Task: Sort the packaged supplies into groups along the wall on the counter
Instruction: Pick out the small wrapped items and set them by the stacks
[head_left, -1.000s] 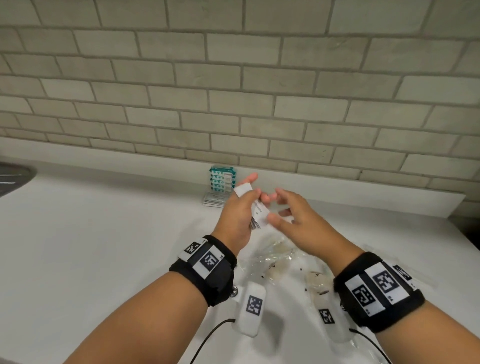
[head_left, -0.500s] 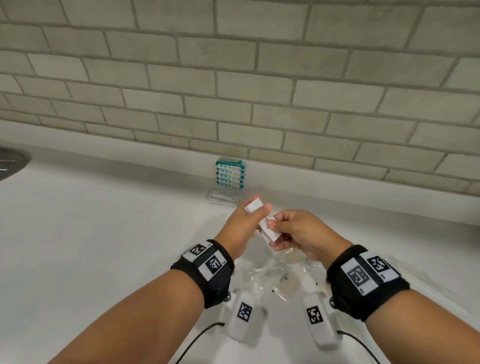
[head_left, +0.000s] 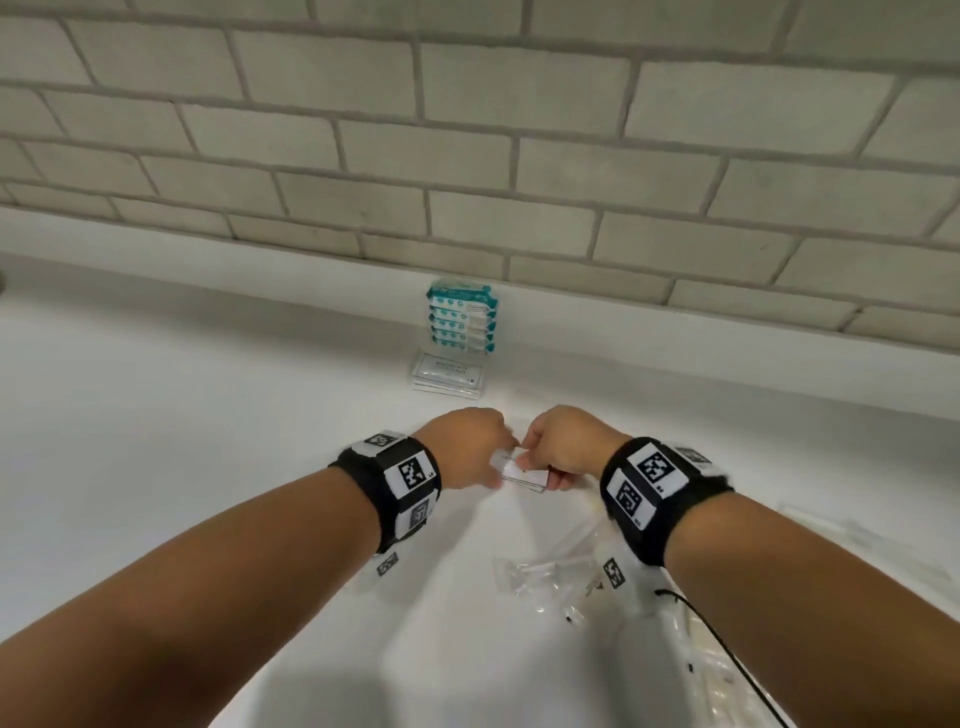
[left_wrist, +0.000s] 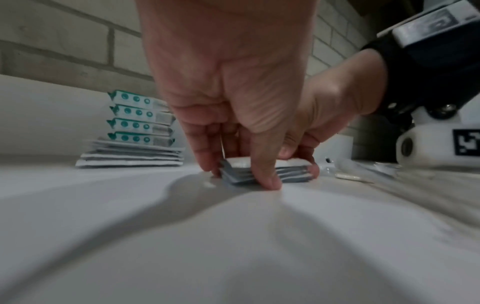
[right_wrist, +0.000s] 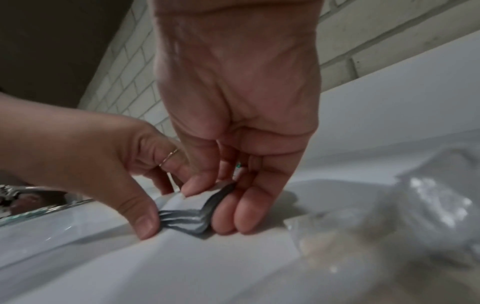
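Hands meet low over the counter (head_left: 156, 415), both on one small stack of white flat packets (head_left: 522, 473). Left hand (head_left: 470, 447) has thumb on near edge, fingers on far side, curled round the stack's left end. Right hand (head_left: 563, 449) pinches the right end, thumb on top, fingers curled under/behind. Neither is free or spread. Left wrist view shows the stack (left_wrist: 262, 171) sitting on or just at the counter surface, edges not quite flush, several thin layers fanned a bit.

Stack is near the middle of the counter, in front of the wall (head_left: 467, 130) but apart from it. Already against the wall: teal-striped packets (head_left: 461, 317) standing up, w/ a pile of flat white sachets (head_left: 449, 371) just in front of them. Unsorted clear-wrapped items (head_left: 550, 571) lie near the right wrist, closer to the person.

Step in hand, my read: squaring up the small packets before placing as a group. To do it well: tap edges flush on the counter w/ both thumbs keeping light pressure on top so the layers don't slide, then move the stack as one unit to the wall, beside the teal group, not touching it. Risk: thin slick packets fan out if the grip eases too early.
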